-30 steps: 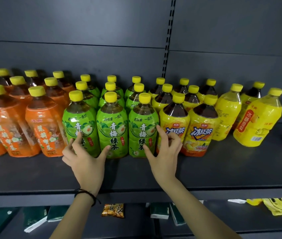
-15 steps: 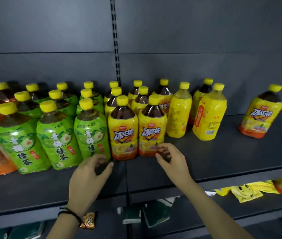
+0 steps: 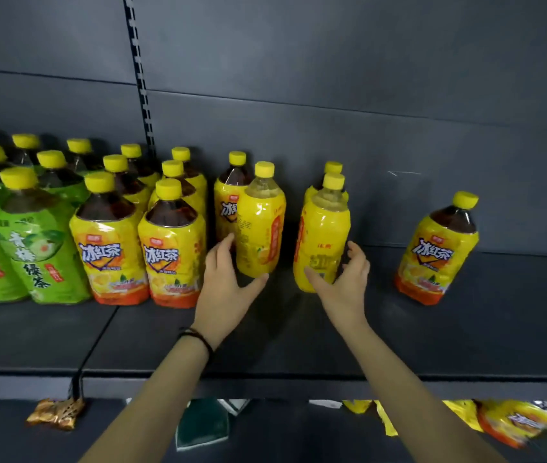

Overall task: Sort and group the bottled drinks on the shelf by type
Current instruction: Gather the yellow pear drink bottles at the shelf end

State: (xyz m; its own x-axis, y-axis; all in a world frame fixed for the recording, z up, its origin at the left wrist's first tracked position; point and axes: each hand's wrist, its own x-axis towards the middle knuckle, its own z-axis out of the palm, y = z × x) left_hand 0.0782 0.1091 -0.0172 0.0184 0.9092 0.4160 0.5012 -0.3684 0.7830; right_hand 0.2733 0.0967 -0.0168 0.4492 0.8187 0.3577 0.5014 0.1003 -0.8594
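1. Left grip (image 3: 228,279): open. The fingers are spread at the left side of a pale yellow bottle (image 3: 260,222), and the thumb reaches under its lower front. We cannot tell whether the contact is firm.
2. Right grip (image 3: 345,282): open and cupped. The thumb lies across the lower front of a second pale yellow bottle (image 3: 323,228), and the loosely curled fingers stand just beside its right flank.
3. Both pale bottles stand upright mid-shelf, near each other but apart. A dark tea bottle (image 3: 228,195) stands just behind the first.
4. The red tea group (image 3: 108,242) occupies the shelf (image 3: 432,335) to the left of the grips, with the green tea group (image 3: 34,248) further left.
5. A lone red tea bottle (image 3: 439,248) stands well apart at the right.
6. We see a dark wristband (image 3: 198,339) on the left wrist.
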